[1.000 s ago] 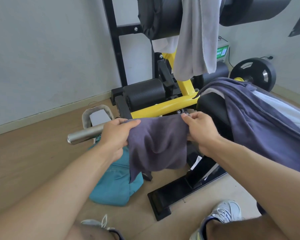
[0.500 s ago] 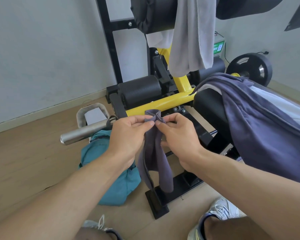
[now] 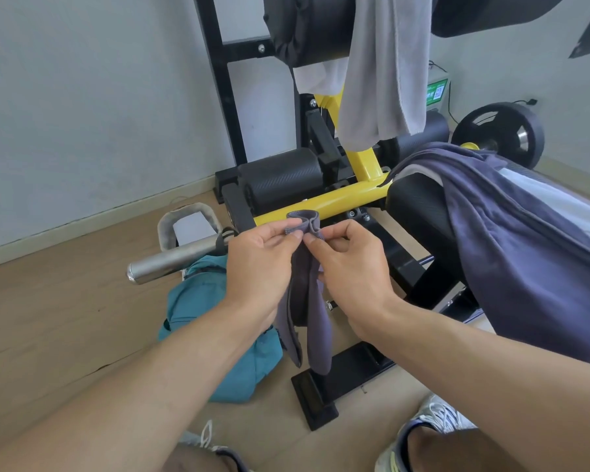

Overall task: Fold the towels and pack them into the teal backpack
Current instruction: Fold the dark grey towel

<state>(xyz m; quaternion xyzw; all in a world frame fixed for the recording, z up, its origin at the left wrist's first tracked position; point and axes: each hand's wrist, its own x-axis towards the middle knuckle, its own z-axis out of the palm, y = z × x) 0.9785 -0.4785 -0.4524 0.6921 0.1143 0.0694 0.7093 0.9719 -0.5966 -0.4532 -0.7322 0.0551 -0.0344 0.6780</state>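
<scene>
Two hands meet at the top edge of the small dark grey towel (image 3: pixel 309 301), in front of the yellow bar (image 3: pixel 324 203) of the gym machine. The left hand (image 3: pixel 259 264) pinches the gathered corners between thumb and forefinger, and the right hand (image 3: pixel 351 264) pinches the same edge just beside it, so the fingertips almost touch. One second ago the hands were well apart and the towel was stretched flat between them; half a second ago they had already come together. Now the towel hangs down folded in half, as a narrow strip, and its lower end is in the air above the black foot (image 3: pixel 324 386) of the machine. The teal backpack (image 3: pixel 218 321) lies on the wooden floor (image 3: pixel 65 318) under the left forearm, as before. A light grey towel (image 3: pixel 385 69) hangs over the upper black pad (image 3: pixel 307 25), and a dark blue garment (image 3: pixel 511 240) lies over the bench on the right.
</scene>
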